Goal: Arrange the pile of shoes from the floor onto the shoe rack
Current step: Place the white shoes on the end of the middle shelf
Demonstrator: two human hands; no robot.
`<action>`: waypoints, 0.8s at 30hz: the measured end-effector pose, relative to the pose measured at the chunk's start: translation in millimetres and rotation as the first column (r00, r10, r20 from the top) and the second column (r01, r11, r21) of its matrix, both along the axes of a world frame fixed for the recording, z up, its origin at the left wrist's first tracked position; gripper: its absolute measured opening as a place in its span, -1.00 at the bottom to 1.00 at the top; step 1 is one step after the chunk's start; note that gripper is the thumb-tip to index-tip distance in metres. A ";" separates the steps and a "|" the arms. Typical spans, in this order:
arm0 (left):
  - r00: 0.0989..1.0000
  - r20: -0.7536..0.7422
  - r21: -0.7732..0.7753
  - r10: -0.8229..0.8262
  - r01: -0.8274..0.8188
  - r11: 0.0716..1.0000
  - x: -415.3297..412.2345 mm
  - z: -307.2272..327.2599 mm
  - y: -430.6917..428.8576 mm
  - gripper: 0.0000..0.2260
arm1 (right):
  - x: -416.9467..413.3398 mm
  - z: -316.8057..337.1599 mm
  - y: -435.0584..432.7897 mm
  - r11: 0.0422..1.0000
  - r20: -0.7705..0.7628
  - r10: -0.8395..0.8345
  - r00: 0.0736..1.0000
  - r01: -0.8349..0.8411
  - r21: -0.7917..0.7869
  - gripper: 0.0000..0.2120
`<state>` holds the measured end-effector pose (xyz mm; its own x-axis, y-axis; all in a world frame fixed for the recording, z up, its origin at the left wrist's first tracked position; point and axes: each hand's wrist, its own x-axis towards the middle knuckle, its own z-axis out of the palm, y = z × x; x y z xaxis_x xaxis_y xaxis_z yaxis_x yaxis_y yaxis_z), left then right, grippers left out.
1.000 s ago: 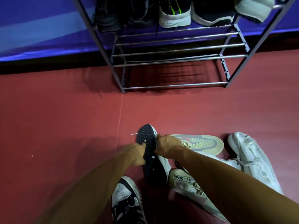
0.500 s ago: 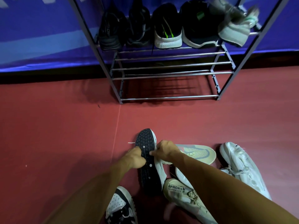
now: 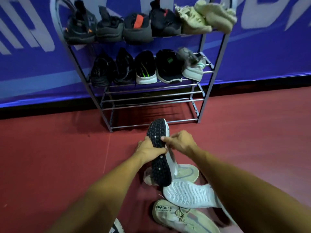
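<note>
A white shoe with a black studded sole [image 3: 159,152] is held sole-up above the floor, toe pointing at the rack. My left hand [image 3: 148,148] grips its left edge and my right hand [image 3: 179,142] grips its right side. Under it on the red floor lie a pale shoe [image 3: 186,173], a white shoe sole-up [image 3: 188,194] and a beige lace-up shoe [image 3: 181,217]. The metal shoe rack [image 3: 151,96] stands against the wall. Its top two shelves are full of shoes and its lower bars are bare.
A black-and-white shoe [image 3: 117,228] peeks in at the bottom edge. A blue banner wall [image 3: 33,64] runs behind the rack. Open red floor [image 3: 50,157] stretches to the left and right of the pile.
Both hands have lifted the black-soled shoe off the floor and toward the rack. My view has tilted up, so the rack's upper shelves show.
</note>
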<state>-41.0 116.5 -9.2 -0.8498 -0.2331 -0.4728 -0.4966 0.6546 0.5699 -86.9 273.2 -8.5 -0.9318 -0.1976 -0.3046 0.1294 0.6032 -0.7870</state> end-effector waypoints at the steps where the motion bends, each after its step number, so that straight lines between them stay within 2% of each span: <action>1: 0.999 -0.042 0.018 -0.011 0.012 1.000 -5.5 10.5 6.4 -0.27 | -4.0 12.3 6.7 0.999 -0.021 -0.022 1.000 0.022 -0.026 -0.54; 5: 0.984 -0.176 0.043 -0.019 0.027 0.999 -28.1 55.1 27.9 -0.19 | -18.2 64.9 27.8 0.996 -0.132 -0.068 0.989 0.059 -0.067 -0.54; 7: 0.970 -0.235 0.051 -0.070 0.084 0.995 -37.5 79.9 36.2 -0.19 | -24.8 89.6 37.5 0.993 -0.165 -0.087 0.983 0.073 -0.090 -0.57; 8: 0.962 -0.259 0.069 -0.091 0.113 0.991 -40.9 91.5 39.7 -0.26 | -27.5 101.3 42.0 0.993 -0.171 -0.089 0.981 0.073 -0.097 -0.60; 12: 0.960 -0.265 0.182 -0.089 0.141 0.973 -53.6 129.6 40.2 -0.78 | -34.1 135.3 55.5 0.996 -0.202 -0.050 0.978 0.034 -0.078 -0.61; 13: 0.964 -0.258 0.217 -0.059 0.117 0.969 -55.7 138.7 38.5 -0.74 | -34.2 141.5 57.4 0.997 -0.219 -0.048 0.975 0.032 -0.075 -0.61; 15: 0.973 -0.231 0.284 0.026 0.042 0.958 -56.7 152.3 32.6 -0.34 | -34.2 152.4 59.7 0.996 -0.241 -0.042 0.970 0.021 -0.090 -0.62; 16: 0.971 -0.230 0.307 0.063 0.011 0.952 -57.3 156.5 28.8 -0.28 | -34.5 158.2 60.2 0.993 -0.242 -0.027 0.970 -0.002 -0.116 -0.64; 17: 0.968 -0.238 0.339 0.084 0.002 0.941 -57.2 160.5 25.1 -0.33 | -34.7 164.5 60.1 0.988 -0.234 0.001 0.972 -0.037 -0.150 -0.67; 21: 0.966 -0.230 0.440 0.114 -0.001 0.898 -54.7 179.5 18.5 -0.80 | -36.0 187.5 61.6 0.949 -0.194 0.065 0.979 -0.121 -0.292 -0.82; 24: 0.956 -0.256 0.517 0.141 0.012 0.856 -53.8 192.6 18.1 -0.90 | -34.2 193.8 65.8 0.956 -0.148 0.049 0.988 -0.089 -0.278 -0.79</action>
<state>-94.8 134.6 183.3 -0.9537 -0.0845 -0.2887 -0.3002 0.2067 0.9312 -121.1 339.0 185.2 -0.9417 -0.3224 -0.0964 -0.0266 0.3569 -0.9338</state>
